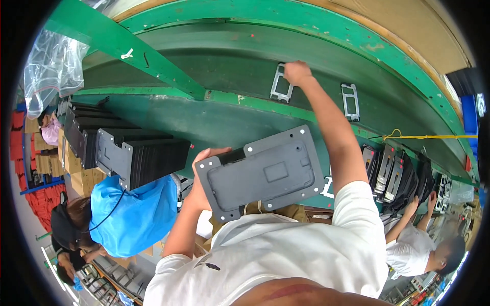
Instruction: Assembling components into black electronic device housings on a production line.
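Note:
My left hand (198, 189) grips the left edge of a flat dark grey moulded panel (237, 184). The panel is tilted in front of my body, with a raised rim, a small square outline in its middle and pale round dots near its corners. Farther off, my right arm stretches over the green belt. There my right hand (297, 73) is closed at the upper right corner of a silver rectangular frame (280, 92); its fingertips are partly hidden. Another silver frame (350, 102) lies on the belt to the right.
Stacked dark panels (158, 155) stand at the left. A green post (132, 56) crosses the upper left. At the right, black parts with silver frames (390, 173) stand beside a co-worker (413, 255). Another person in blue (135, 217) is close on my left. A yellow cord (429, 136) spans the belt.

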A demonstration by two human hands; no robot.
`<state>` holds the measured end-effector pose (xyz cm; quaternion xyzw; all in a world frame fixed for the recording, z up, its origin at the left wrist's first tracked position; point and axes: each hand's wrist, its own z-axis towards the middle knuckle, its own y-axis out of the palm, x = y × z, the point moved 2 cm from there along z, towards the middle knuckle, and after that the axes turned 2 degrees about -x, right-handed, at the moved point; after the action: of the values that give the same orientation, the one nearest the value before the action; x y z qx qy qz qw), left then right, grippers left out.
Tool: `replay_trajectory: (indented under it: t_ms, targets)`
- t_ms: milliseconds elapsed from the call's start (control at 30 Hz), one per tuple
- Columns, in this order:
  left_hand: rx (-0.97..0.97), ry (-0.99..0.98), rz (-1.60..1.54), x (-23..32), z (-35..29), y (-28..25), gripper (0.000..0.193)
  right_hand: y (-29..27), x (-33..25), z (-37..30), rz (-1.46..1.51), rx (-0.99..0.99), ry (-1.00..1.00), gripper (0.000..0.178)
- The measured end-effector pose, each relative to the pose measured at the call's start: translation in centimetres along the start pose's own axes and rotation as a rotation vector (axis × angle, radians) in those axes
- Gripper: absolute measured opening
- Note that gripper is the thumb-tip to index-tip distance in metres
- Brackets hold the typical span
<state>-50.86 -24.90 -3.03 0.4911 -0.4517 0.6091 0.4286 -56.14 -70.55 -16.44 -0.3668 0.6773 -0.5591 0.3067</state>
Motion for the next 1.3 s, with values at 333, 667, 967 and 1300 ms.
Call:
replay_trajectory:
  t_ms: [333, 667, 967, 1300]
  targets:
    - [0.021, 0.273, 0.329, 0.8, -0.1, 0.4, 0.140, -22.2, -3.7, -21.5, 0.958, 0.375, -0.148, 0.021]
    - [0.374, 0.644, -0.037, 4.1, -0.2, 3.9, 0.120, -25.3, -14.8, -33.1, 0.440, 0.253, -0.162, 0.036]
    - [0.198, 0.328, 0.488, 13.2, -2.0, 2.4, 0.092, -29.2, -18.4, -35.2, 0.055, 0.125, 0.200, 0.057]
    - [0.110, 0.386, 0.764, 12.3, -0.2, 2.2, 0.073, -29.4, -17.6, -28.8, -0.057, -0.368, -0.110, 0.056]
